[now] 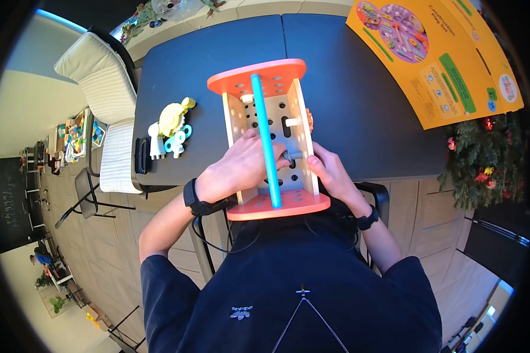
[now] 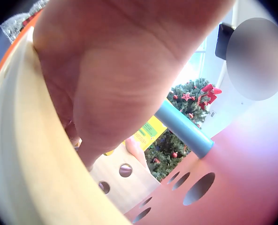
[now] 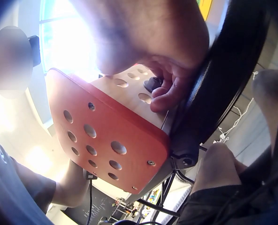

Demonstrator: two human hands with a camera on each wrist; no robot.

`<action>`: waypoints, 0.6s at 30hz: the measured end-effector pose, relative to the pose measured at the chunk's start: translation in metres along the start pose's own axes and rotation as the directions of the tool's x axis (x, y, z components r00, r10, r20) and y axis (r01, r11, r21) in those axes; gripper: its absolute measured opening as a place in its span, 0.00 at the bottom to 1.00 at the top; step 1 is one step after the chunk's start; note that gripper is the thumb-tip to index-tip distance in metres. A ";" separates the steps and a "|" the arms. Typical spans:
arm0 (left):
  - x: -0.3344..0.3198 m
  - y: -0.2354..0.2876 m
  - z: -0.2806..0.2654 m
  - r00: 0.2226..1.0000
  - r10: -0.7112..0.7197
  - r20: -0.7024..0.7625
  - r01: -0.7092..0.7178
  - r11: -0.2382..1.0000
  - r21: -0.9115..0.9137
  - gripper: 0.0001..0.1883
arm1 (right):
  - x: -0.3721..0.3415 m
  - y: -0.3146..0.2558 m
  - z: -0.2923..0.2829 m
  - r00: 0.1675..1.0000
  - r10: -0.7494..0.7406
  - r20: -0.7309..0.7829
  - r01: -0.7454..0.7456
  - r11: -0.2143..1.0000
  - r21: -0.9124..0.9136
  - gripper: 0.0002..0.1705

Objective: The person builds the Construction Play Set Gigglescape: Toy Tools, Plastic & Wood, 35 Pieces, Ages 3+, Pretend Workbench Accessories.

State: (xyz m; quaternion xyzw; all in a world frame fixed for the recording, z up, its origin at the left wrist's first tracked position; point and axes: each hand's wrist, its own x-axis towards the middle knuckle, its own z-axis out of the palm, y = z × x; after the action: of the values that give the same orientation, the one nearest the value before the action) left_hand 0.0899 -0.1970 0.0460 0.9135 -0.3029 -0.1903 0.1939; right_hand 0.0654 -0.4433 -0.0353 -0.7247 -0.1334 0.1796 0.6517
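A wooden toy toolbox (image 1: 237, 120) with orange-red end panels and a blue rod handle (image 1: 265, 135) lies at the table's near edge. My left hand (image 1: 241, 162) reaches inside it beneath the rod, fingertips pinching the inner end of a grey toy bolt (image 1: 294, 155). This bolt passes through the right side panel (image 1: 303, 117). Outside that panel, my right hand (image 1: 331, 173) curls its fingers around the bolt's dark grey outer end (image 3: 153, 84). The left fingertips are hidden in the left wrist view, where the palm fills the top.
Yellow and white toy pieces (image 1: 172, 120) with a turquoise one (image 1: 178, 141) lie left on the dark table (image 1: 359, 88). A black wallet-like object (image 1: 142, 156) sits at its left edge. A yellow play-set box (image 1: 418, 70) stands at the right, near a decorated tree (image 1: 483, 159).
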 end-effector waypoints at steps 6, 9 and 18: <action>-0.001 -0.001 -0.002 1.000 0.008 0.005 -0.008 1.000 -0.025 0.15 | 0.000 0.000 -0.001 1.000 0.022 0.019 -0.022 1.000 0.003 0.46; 0.001 0.002 -0.007 0.998 -0.026 0.048 0.029 0.998 -0.051 0.15 | 0.000 -0.003 -0.002 0.999 0.041 0.031 -0.041 0.999 0.000 0.46; -0.001 0.004 -0.004 0.993 -0.061 0.103 0.056 0.997 0.056 0.17 | 0.000 -0.005 0.000 1.000 0.004 0.008 -0.004 1.000 0.010 0.44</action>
State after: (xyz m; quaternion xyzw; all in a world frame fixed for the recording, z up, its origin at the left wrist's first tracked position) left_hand 0.0896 -0.1988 0.0519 0.9155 -0.2908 -0.2356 0.1479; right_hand 0.0655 -0.4428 -0.0304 -0.7211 -0.1336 0.1845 0.6543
